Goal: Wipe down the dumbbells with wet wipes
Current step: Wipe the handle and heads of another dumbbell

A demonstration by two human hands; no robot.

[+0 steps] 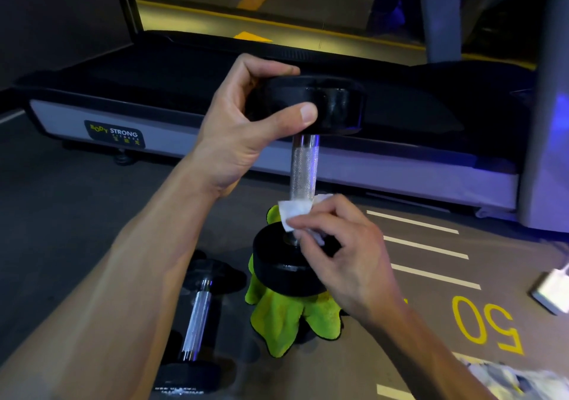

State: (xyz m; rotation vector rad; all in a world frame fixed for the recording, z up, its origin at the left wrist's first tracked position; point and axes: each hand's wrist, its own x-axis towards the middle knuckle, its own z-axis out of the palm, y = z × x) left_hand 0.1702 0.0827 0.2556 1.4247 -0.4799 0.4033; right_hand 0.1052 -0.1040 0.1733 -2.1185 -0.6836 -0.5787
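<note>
While upright on the green cloth (286,316), dumbbell (303,165) top-gripped by left hand (243,128), right hand (345,245) pinching wipe (294,211) round handle.

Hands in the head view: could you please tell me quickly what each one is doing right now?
Left hand: fingers grip the upright dumbbell by its top head.
Right hand: fingers pinch a white wet wipe against the handle.

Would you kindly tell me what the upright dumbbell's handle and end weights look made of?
Handle: likely chromed steel; bright, reflective, knurled crosshatch. End weights: matte black with soft sheen, probably rubber or coated; uncertain.
</note>
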